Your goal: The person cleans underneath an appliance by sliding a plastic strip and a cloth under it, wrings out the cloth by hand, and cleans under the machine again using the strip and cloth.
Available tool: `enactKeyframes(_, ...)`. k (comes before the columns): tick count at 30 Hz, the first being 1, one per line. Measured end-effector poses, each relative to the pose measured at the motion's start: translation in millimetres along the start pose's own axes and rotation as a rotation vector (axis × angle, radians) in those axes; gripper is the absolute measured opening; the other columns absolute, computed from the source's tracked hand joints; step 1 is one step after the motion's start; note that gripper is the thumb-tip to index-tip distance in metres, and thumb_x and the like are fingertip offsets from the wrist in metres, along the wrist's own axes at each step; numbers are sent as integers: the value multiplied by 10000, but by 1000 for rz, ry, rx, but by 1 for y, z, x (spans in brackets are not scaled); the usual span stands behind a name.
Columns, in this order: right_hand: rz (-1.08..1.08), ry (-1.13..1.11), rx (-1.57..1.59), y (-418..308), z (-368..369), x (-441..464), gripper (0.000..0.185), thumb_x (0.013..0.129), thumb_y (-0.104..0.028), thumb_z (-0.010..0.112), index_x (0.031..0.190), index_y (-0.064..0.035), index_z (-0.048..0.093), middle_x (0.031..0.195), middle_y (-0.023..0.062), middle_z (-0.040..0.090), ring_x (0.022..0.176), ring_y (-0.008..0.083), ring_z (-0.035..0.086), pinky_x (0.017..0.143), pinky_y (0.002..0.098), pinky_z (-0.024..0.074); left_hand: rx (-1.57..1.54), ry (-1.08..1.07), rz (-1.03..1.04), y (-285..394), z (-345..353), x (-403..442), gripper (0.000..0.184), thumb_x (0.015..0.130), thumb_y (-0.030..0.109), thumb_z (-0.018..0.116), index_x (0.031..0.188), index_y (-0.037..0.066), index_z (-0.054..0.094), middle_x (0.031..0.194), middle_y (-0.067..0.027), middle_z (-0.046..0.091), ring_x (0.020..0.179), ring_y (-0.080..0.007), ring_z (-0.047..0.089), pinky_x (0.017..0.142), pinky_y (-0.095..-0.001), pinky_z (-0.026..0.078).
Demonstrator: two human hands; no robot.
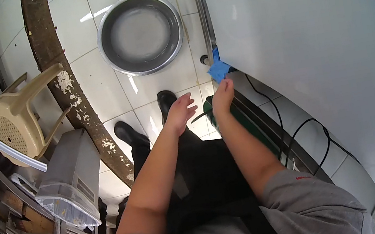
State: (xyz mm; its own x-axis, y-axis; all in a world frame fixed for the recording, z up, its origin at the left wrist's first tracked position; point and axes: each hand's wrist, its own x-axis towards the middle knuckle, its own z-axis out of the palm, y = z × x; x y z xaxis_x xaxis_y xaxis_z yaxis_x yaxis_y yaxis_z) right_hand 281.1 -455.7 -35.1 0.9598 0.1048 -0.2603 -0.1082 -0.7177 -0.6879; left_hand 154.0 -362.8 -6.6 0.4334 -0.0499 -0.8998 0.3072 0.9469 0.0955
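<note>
My left hand (182, 113) is held out in front of my apron, fingers loosely bent and apart, with nothing in it. To its right, my right hand (223, 97) is closed around a knife (201, 116); its thin dark blade points left toward my left hand, and the handle is hidden in my fist. Just beyond the right fist is a crumpled blue cloth (219, 70) by the corner of the white table; I cannot tell whether the hand touches it. Below the right forearm, a green container (254, 128) is partly covered.
A round metal basin (141, 34) sits on the tiled floor ahead of my black shoes (130, 134). The white table (303, 38) is on the right, black cables (314, 120) beneath it. Left are a brown floor ledge (49, 46), a beige plastic stool (12, 124) and a grey bin (68, 159).
</note>
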Motion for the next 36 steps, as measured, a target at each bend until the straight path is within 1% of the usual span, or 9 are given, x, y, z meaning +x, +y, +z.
enactKeyframes(5,-35,-98,89,-50,-10,-78,132,917,-121,395,867,-6,435,1055,192,560,919,248,514,847,350,397,-16,-46,-205,47,19,8,892,849,596,467,1449,95,39,1449,-205,211,1209,-417,392,964,-527,362)
enactKeyframes(9,-188,-362,141,-82,-12,-145,110,941,-102,385,917,-3,426,1127,207,532,993,267,518,903,335,383,-150,-26,-228,69,-13,-4,943,834,595,498,1446,88,-10,1411,-218,261,1142,-373,478,931,-526,407)
enactKeyframes(15,-172,-668,250,-118,-9,-216,98,947,-97,378,921,-11,415,921,140,515,766,187,472,731,306,417,-40,81,-196,45,-142,-15,358,905,329,518,1073,16,561,941,-152,616,786,-261,633,677,-388,557)
enactKeyframes(17,-38,-666,229,-125,7,-225,111,960,-117,377,916,-22,411,797,88,434,721,151,424,689,284,417,-5,232,-92,37,-175,-32,339,911,292,500,1124,30,532,985,-144,604,809,-255,630,683,-392,555)
enactKeyframes(21,273,-689,692,-115,94,-218,279,964,-187,439,1163,-37,315,1008,105,517,936,152,536,796,288,470,-95,611,135,36,-193,-90,345,925,192,424,1246,63,430,1124,-119,553,911,-226,612,738,-392,539)
enactKeyframes(27,-469,-794,-132,-104,187,-222,737,840,-291,649,1357,-7,208,1268,192,461,1137,228,483,942,337,401,-272,315,420,47,-217,-146,360,897,109,386,1251,50,418,1130,-101,552,967,-206,586,798,-358,498)
enactKeyframes(30,56,-1147,278,-147,179,-216,757,783,-313,707,1332,22,309,1207,188,528,1065,209,537,891,330,438,-242,230,468,42,-227,-160,384,853,56,391,1233,29,437,1118,-95,560,984,-202,574,825,-360,479)
enactKeyframes(34,-128,-1183,245,-171,171,-232,419,765,-322,715,970,29,613,929,110,646,797,209,625,740,344,493,-431,281,420,49,-220,-185,461,896,332,456,1254,42,427,1155,-105,546,1052,-239,551,890,-401,451)
enactKeyframes(36,-668,-990,-140,-184,158,-246,319,737,-292,724,834,-8,616,847,100,619,786,287,598,729,360,479,-558,369,281,55,-213,-197,543,898,453,457,1268,58,421,1176,-114,539,1089,-259,534,926,-431,433)
